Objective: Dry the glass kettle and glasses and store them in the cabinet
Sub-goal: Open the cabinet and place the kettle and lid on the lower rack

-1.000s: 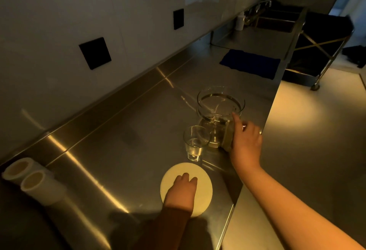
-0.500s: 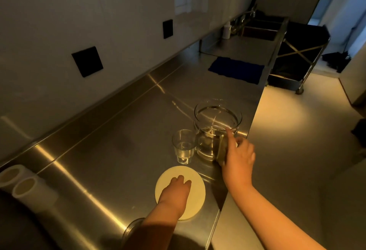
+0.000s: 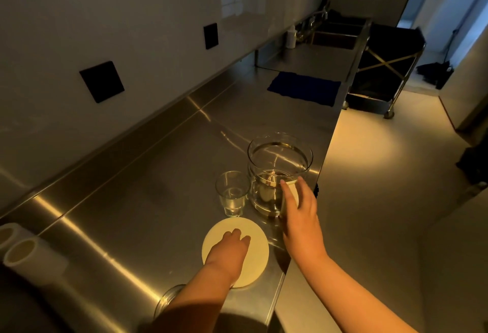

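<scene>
Right hand at the kettle's handle, left hand flat on the disc

Our right hand (image 3: 299,214) is nearer the glass kettle (image 3: 277,174), fingers (image 3: 286,187) curled round its pale handle (image 3: 291,195) on the side facing us; the upright clear kettle stands near the worktop (image 3: 132,200) edge, a glass (image 3: 232,192) just left. Our left hand (image 3: 229,248) rests, fingers straight, on a pale disc (image 3: 253,232).

Two bare, sleeveless forearms
</scene>
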`<action>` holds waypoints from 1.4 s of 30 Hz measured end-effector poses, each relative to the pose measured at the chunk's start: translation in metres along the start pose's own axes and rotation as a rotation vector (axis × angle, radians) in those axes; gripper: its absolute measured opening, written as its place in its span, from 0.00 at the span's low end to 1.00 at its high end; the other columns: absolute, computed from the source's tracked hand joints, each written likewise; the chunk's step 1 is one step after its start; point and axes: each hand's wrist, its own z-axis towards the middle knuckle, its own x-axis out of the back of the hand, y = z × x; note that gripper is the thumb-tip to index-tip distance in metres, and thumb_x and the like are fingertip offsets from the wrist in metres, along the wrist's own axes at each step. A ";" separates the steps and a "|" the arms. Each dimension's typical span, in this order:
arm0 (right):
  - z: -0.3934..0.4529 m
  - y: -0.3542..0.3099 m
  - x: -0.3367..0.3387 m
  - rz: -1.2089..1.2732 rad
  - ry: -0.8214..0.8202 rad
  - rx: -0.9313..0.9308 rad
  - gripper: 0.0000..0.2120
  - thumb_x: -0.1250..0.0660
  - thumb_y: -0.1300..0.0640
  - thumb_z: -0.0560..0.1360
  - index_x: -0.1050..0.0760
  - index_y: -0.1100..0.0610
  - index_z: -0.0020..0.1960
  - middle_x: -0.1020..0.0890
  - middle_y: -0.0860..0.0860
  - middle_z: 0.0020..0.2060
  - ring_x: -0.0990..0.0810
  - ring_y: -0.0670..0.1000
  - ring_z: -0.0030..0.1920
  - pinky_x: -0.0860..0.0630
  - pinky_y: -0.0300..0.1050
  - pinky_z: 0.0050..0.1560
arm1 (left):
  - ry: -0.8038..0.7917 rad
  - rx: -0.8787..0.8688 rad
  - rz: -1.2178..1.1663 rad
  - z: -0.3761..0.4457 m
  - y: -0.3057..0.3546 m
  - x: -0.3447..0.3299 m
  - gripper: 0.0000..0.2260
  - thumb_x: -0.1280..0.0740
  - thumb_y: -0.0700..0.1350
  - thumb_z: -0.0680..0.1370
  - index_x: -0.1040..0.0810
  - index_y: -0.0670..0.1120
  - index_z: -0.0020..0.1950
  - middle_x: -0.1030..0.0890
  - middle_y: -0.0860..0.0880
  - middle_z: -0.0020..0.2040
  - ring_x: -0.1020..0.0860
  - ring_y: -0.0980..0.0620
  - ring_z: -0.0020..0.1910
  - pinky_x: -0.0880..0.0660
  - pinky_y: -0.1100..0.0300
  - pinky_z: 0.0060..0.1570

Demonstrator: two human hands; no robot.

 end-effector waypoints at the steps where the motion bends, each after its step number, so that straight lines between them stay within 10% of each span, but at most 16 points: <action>1: 0.001 0.000 -0.002 -0.010 0.008 0.012 0.50 0.25 0.69 0.65 0.50 0.49 0.77 0.53 0.55 0.76 0.56 0.55 0.76 0.34 0.56 0.68 | 0.002 -0.001 0.002 0.000 0.000 0.000 0.32 0.35 0.36 0.77 0.46 0.46 0.77 0.42 0.44 0.74 0.41 0.43 0.72 0.32 0.49 0.66; 17: 0.024 0.006 -0.005 0.027 0.163 0.098 0.48 0.23 0.74 0.58 0.37 0.54 0.73 0.45 0.53 0.75 0.49 0.55 0.75 0.21 0.47 0.47 | 0.019 0.006 0.013 0.006 -0.001 -0.006 0.31 0.36 0.37 0.77 0.46 0.47 0.77 0.43 0.44 0.75 0.42 0.43 0.73 0.33 0.48 0.67; 25: 0.029 0.008 -0.003 0.000 0.156 0.106 0.47 0.21 0.71 0.57 0.34 0.55 0.71 0.37 0.55 0.73 0.45 0.58 0.74 0.23 0.63 0.54 | 0.019 -0.004 0.029 0.008 0.002 -0.007 0.30 0.34 0.38 0.77 0.43 0.46 0.76 0.41 0.44 0.73 0.41 0.43 0.71 0.31 0.48 0.65; 42: 0.014 0.017 0.017 0.027 0.226 0.156 0.45 0.21 0.71 0.55 0.31 0.55 0.69 0.31 0.53 0.70 0.42 0.55 0.73 0.19 0.54 0.42 | 0.048 0.057 -0.013 0.003 0.005 -0.009 0.32 0.32 0.36 0.74 0.41 0.47 0.74 0.39 0.43 0.71 0.40 0.43 0.70 0.32 0.49 0.66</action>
